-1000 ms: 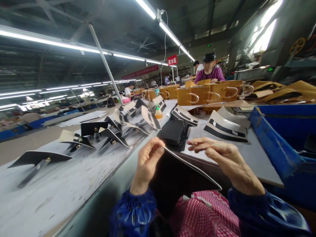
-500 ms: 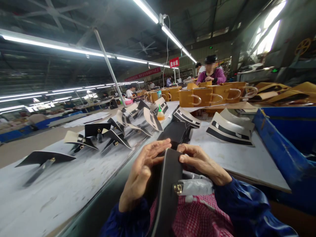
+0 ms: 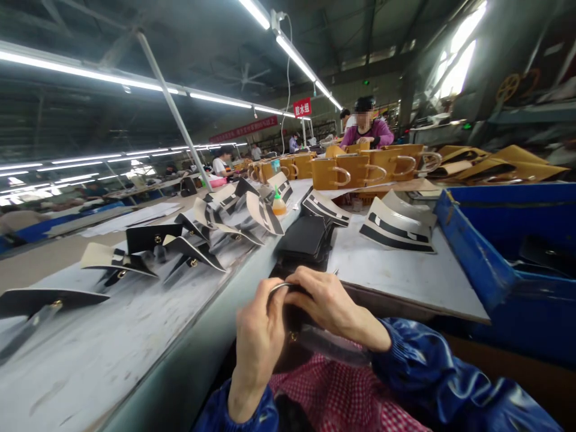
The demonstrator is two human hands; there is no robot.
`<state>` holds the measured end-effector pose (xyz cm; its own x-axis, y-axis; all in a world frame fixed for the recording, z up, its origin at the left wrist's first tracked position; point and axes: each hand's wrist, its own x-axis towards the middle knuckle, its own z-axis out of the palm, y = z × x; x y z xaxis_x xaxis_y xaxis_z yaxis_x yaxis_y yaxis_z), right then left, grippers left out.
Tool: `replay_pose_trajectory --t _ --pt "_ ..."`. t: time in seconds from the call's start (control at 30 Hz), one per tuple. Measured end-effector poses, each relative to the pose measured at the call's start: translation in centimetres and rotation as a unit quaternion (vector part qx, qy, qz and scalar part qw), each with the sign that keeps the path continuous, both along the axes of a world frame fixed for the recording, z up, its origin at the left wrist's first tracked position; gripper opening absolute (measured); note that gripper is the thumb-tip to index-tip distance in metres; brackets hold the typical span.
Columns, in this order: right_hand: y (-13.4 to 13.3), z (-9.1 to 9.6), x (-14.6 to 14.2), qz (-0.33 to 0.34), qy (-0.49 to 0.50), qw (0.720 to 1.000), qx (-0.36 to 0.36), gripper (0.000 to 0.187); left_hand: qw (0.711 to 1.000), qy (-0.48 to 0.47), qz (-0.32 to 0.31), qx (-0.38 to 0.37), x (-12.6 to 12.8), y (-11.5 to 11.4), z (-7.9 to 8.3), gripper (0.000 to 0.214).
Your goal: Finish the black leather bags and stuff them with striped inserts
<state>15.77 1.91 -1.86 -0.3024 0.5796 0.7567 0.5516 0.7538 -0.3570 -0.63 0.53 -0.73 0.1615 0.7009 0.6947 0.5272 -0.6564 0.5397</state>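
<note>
A dark leather panel is held upright in front of my chest, its upper edge bent over toward me. My left hand is closed on the left part of that edge, thumb and fingers on either side. My right hand pinches the same edge from the right, close to the left fingers. On the panel's face sits a gold metal fitting, from which a plastic-wrapped strap runs to the right, partly under my right hand. Just beyond my hands lies a stack of black panels.
Several curved panels with straps stand on the left table. A green-tipped bottle is behind the stack. Cream-and-black pieces lie right, beside a blue bin. Brown bags and a person in purple are farther back.
The panel has turned and tipped, its edge now bent between my hands. My left hand has gone from spread fingers to gripping the edge. The view has swung right.
</note>
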Motion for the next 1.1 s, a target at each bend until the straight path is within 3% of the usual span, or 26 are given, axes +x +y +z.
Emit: replay_pose_trajectory --t 0.1,0.2,0.27,0.37,0.5,0.57,0.67,0.8,0.93,1.1 --pt "0.1 -0.5 -0.2 0.008 0.027 0.999 -0.018 0.030 1.000 -0.011 0.025 -0.005 0.1 -0.1 -0.4 0.017" --pt "-0.4 -0.2 0.5 0.010 0.057 0.997 -0.051 0.029 0.997 -0.045 0.025 -0.056 -0.3 -0.1 -0.3 0.021" --pt "-0.7 0.2 1.3 0.017 0.085 0.993 -0.075 0.025 0.987 -0.088 -0.022 -0.134 -1.2 0.0 -0.1 0.023" --pt "-0.4 1.1 2.7 0.005 0.183 0.978 -0.102 0.024 0.943 -0.183 -0.136 -0.241 -3.1 0.1 0.0 0.042" --pt "0.6 2.5 3.1 -0.012 0.349 0.928 -0.131 0.033 0.896 -0.299 -0.218 -0.246 -4.5 -0.2 -1.5 0.073" --pt "0.8 3.2 2.3 0.013 0.391 0.908 -0.148 0.036 0.900 -0.295 -0.198 -0.252 -4.0 -0.4 -2.7 0.070" --pt "0.8 3.8 1.0 0.052 0.403 0.898 -0.171 0.037 0.938 -0.244 -0.085 -0.231 -3.0 -0.6 -4.1 0.051" --pt "0.4 3.8 0.7 0.055 0.350 0.921 -0.163 0.041 0.978 -0.184 0.027 -0.097 -3.1 -0.2 -5.1 0.027" --pt "0.0 3.1 0.9 -0.021 0.221 0.971 -0.093 0.040 0.987 -0.127 0.090 0.045 -4.3 0.4 -5.8 0.021" --pt "-1.0 1.9 -1.1 -0.153 0.158 0.973 0.075 0.035 0.987 -0.126 0.086 0.044 -4.3 0.2 -5.8 0.028"
